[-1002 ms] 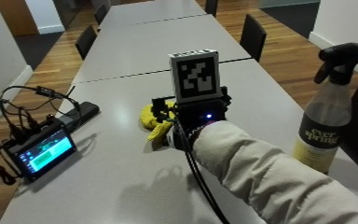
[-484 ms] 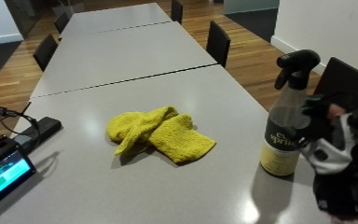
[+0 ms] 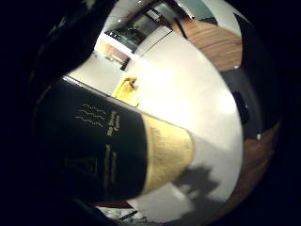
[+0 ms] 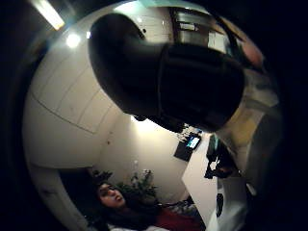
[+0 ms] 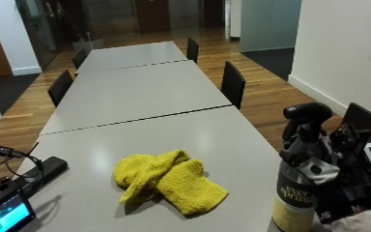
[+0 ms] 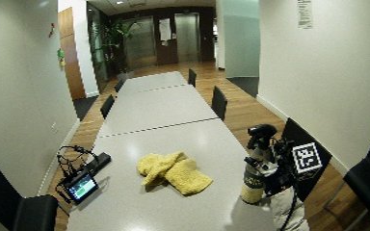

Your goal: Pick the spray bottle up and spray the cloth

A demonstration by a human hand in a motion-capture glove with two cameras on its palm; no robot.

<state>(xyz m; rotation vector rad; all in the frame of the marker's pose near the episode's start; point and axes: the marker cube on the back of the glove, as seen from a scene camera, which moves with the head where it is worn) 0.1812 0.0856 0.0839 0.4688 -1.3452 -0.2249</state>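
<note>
The spray bottle (image 5: pixel 294 193) stands upright near the table's right edge, with a dark body, a yellow label and a black trigger head. My gloved right hand (image 5: pixel 349 193) is against its far right side, fingers curled round the neck below the head. The bottle's base still rests on the table (image 5: pixel 140 92). In the little finger side palm view the bottle's label (image 3: pixel 108 150) is close to the palm. The thumb side palm view is mostly taken up by the black spray head (image 4: pixel 183 82). The yellow cloth (image 5: pixel 169 181) lies crumpled mid-table, left of the bottle, untouched.
A small screen device (image 5: pixel 5 212) with cables sits at the table's left front. Black chairs (image 5: pixel 234 84) line the right side, and one chair back (image 6: pixel 300 144) stands just behind my hand. More grey tables run away toward the far doors.
A second ago my hand was over the cloth at mid-table. It has since moved right to the bottle and closed round it. The outside camera has shifted too.
</note>
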